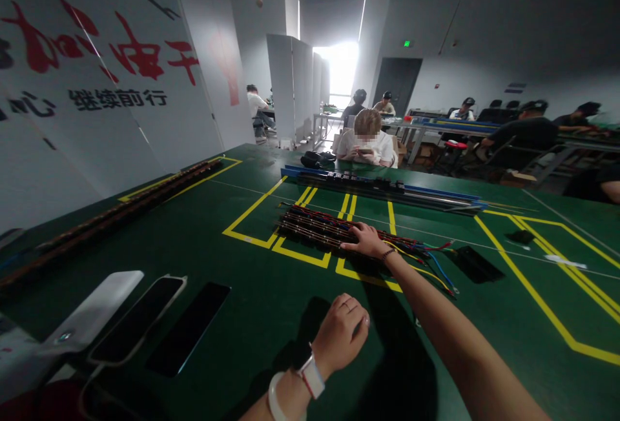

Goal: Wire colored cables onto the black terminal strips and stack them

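Note:
My right hand (367, 241) lies on a row of long dark strips (310, 226), its thumb and fingers spread across them. Red, yellow, blue and green wires (438, 266) come out of the strips' right end. A beaded bracelet circles that wrist. Nearer to me, my left hand (343, 329) is loosely curled above the green table (261, 318), apart from the strips; nothing shows in its fingers. On its wrist are a watch (310, 372) with a pale band and a white bangle. Where the wires end on the right, a black block (477, 265) lies on the table.
Yellow tape (303, 256) marks outlines on the table. A blue rail assembly (382, 187) lies beyond the strips, and a long brown strip (130, 211) along the left. Several phone-like devices (188, 327) lie front left. A person (368, 140) sits across the table, others farther back.

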Tool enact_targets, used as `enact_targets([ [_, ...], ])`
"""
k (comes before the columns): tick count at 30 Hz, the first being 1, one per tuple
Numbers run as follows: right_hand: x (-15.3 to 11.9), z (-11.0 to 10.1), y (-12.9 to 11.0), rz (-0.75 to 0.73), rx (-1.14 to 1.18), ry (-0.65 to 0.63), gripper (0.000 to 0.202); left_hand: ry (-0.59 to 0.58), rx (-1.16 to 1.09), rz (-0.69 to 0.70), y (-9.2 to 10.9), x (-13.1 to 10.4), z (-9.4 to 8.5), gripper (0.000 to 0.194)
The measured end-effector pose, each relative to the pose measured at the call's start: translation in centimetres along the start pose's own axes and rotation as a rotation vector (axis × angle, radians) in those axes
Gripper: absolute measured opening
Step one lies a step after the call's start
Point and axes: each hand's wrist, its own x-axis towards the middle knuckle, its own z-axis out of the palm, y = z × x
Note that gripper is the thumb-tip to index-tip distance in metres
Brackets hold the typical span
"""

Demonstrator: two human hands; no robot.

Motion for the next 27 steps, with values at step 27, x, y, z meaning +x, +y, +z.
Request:
enact_targets([
  [27, -34.8, -2.4, 12.6, 0.514, -0.085, 0.219, 0.054, -0.053, -0.210, -0.096, 0.2, 0.0, 0.2, 0.018],
])
